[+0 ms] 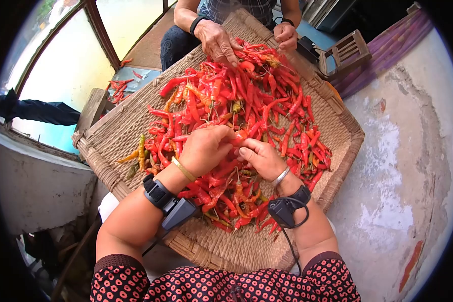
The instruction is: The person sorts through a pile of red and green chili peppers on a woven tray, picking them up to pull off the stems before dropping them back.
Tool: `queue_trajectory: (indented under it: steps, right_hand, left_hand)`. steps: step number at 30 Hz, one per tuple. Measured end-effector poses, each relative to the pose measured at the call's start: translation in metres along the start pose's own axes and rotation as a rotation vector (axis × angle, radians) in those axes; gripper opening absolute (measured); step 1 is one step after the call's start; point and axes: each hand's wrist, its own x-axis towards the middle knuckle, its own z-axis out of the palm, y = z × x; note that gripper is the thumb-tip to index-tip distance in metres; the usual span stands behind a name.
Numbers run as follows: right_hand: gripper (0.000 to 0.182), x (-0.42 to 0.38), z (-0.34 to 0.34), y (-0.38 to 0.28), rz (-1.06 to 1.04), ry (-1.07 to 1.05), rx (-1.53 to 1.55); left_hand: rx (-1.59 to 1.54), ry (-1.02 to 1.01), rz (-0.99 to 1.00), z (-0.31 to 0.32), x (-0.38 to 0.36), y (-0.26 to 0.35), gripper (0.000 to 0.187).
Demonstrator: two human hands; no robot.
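Observation:
A big heap of red chili peppers (206, 103) covers the middle of a woven rope cot (118, 136). Over the heap, my left hand (210, 146) has its fingers curled in a pinch around a red chili pepper (241, 135). Close beside it, my right hand (260, 157) pinches at the same pepper with thumb and forefinger. The fingertips of both hands nearly meet, and the pepper is partly hidden between them. A few yellow-green peppers (141, 148) lie at the heap's left edge.
Across the cot, another person's hand (219, 43) rests on the peppers, and their other hand (286, 36) is by the cot's far edge. A wooden rack (348, 50) stands at the far right. Loose peppers (120, 88) lie beyond the left edge, near windows.

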Motion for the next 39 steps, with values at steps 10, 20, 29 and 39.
queue_trajectory:
  steps: [10,20,29,39]
  right_hand:
    - [0.016,-0.002,0.009,0.000,-0.047,0.197,0.352]
    - [0.011,-0.028,-0.037,-0.041,-0.036,-0.125,-0.088]
    - [0.031,-0.021,-0.053,-0.028,-0.091,0.346,0.153]
    - [0.020,-0.008,-0.027,-0.013,-0.360,0.287,-0.469]
  left_hand:
    - [-0.180,-0.121,0.072,-0.001,-0.004,0.011,0.017]
    - [0.296,-0.373,0.110,-0.006,-0.006,0.004,0.017]
    - [0.322,-0.468,0.129,-0.020,-0.010,0.008,0.018]
    - [-0.082,-0.278,0.349,-0.021,-0.006,0.021,0.011]
